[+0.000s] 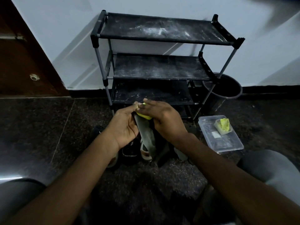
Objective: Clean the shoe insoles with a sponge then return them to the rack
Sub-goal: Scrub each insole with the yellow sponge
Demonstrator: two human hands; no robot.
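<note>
Forearms (78, 179) nearest us | our left hand (125, 127) grips insole (146, 135), centre | our right hand (164, 120) clamps sponge (143, 116) on its far tip | rack (162, 69) at 12 o'clock | risk: unsupported tip may buckle or slip under scrubbing

- No text can be read in full.
- The black shoe (129, 153) lying under the grey insole (146, 135) carries two short lines of white lettering, too dim and blurred to make out.
- The clear plastic container (236, 147) holds a small pale label-like patch (215, 135); no writing on it is legible.
</note>
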